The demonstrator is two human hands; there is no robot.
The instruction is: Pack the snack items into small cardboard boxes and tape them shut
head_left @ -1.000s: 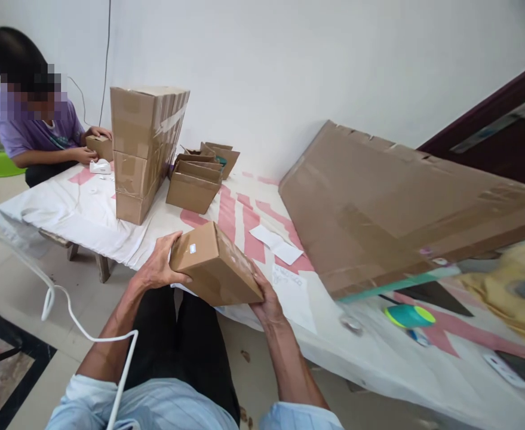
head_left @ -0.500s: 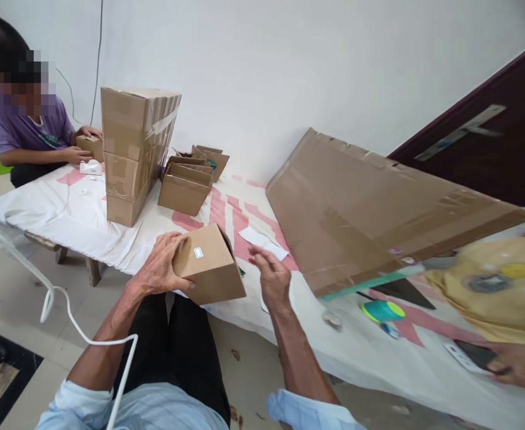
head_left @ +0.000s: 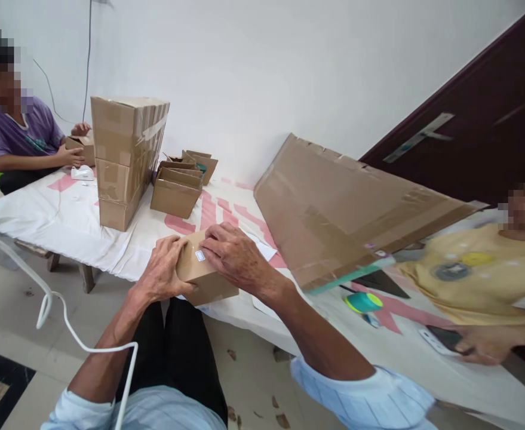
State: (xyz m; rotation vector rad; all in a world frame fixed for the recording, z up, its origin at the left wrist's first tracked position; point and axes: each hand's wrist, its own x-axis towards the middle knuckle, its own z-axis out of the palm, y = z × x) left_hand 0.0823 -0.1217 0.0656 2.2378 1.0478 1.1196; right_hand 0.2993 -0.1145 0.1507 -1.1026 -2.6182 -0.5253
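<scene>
A small brown cardboard box [head_left: 212,286] is held over the table's near edge, tilted, with a small white label with a blue border [head_left: 200,255] on its upper face. My left hand [head_left: 163,267] grips the box's left end, thumb low and fingers over the top. My right hand [head_left: 233,254] lies over the box's right part, its bent fingers pressed together against the upper face beside the label. What its fingertips hold, if anything, is hidden. White paper [head_left: 266,251] lies on the table behind my right hand.
A tall stack of taped boxes [head_left: 116,161] and several open-topped boxes [head_left: 175,197] stand behind. A large cardboard sheet [head_left: 325,215] leans at right. A tape dispenser [head_left: 82,173] sits near a person in purple [head_left: 42,134]; another person in yellow [head_left: 468,269] holds a phone [head_left: 444,338]. A white cable [head_left: 130,358] hangs in front.
My right hand has moved left from beside the box onto its upper face. My left hand keeps its grip. The view has shifted, bringing more of the person at right into sight.
</scene>
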